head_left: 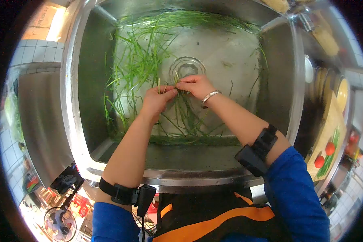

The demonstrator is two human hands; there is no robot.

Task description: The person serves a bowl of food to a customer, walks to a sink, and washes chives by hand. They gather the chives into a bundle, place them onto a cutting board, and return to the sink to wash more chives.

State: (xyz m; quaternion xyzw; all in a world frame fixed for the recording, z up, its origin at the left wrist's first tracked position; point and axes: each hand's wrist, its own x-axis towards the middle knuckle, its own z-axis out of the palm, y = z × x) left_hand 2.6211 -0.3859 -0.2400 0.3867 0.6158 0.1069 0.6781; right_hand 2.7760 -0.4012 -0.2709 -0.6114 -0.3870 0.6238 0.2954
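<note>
Since the green stalks look thin, the left hand and right hand are pinching some between their fingers inside the sink

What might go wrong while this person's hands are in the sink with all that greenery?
Some loose green strands lie close to the round drain, so a few might drift in and clog it. The left hand and right hand pinch thin pieces close together, so one could slip or tear. The bracelet on the right wrist might snag a strand.
</note>
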